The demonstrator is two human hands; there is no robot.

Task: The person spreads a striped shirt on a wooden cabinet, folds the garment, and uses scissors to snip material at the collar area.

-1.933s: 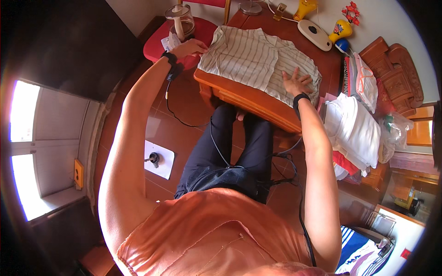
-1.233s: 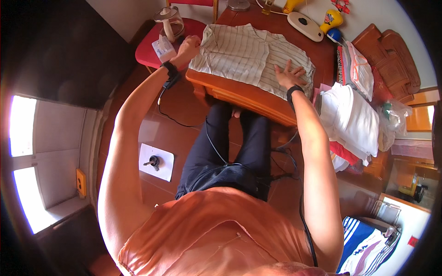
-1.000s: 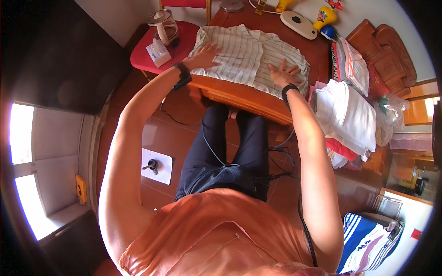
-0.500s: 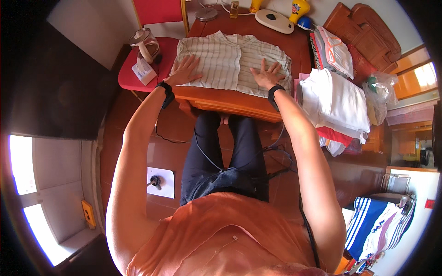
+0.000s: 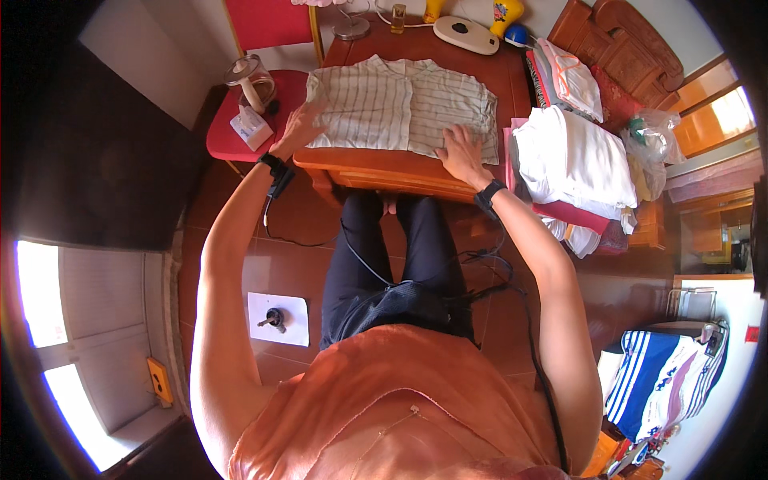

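A pale striped button-front shirt (image 5: 400,104) lies spread out on the wooden table (image 5: 358,50), its collar toward the far side. At the shirt's left edge is my left hand (image 5: 302,128), somewhat blurred, fingers stretched out and open. My right hand (image 5: 462,156) rests on the lower right part of the shirt near the table's front edge, fingers apart with nothing held. Both wrists wear black bands.
To the right stand stacks of folded clothes (image 5: 572,160). A red chair (image 5: 220,136) at the left bears a glass pot (image 5: 254,84) and a tissue box (image 5: 251,130). A white oval device (image 5: 468,34) and a lamp base (image 5: 350,29) stand at the back.
My left hand has slid left to the shirt's edge. My right hand has come nearer to me, down toward the hem. The view has shifted slightly.
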